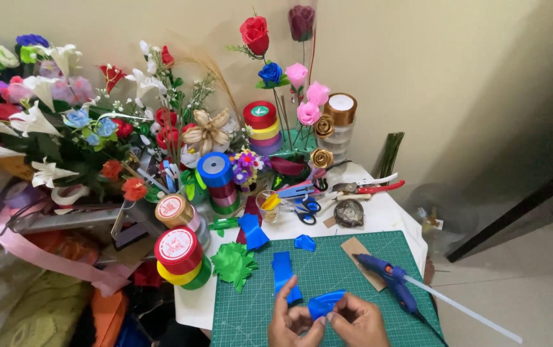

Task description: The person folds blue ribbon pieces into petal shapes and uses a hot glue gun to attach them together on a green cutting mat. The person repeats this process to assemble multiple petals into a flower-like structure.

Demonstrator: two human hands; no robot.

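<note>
Low in the frame, your left hand (291, 321) and right hand (358, 320) both pinch a curled blue ribbon (325, 302) over the green mat (328, 266), keeping its fold. The glue gun (389, 281) lies at right (within reach), with cut pieces (284, 273) just above.

I am looking at a home craft corner — a small white table (389, 215) against a plain wall, crowded with ribbon spools (178, 249), handmade ribbon flowers (254, 33), scissors (304, 209), a green cutting mat (328, 270) and a blue glue gun (389, 283) — with tiled floor beside it.
</note>
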